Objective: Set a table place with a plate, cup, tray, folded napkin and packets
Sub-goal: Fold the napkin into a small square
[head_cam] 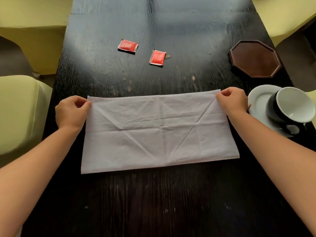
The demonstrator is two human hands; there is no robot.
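A pale napkin (158,132) is spread flat on the dark table (153,202), its far corners pinched by the left hand (72,112) and right hand (233,101). Two red packets (128,46) are seen beyond the hands. Beside the right hand, a tilted cup (289,108) is rested on a white plate (259,100); an octagonal tray (255,59) is placed beyond it.

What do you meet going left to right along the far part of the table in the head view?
Left red foil packet → right red foil packet → brown octagonal wooden tray, all lying apart on the dark wooden table.
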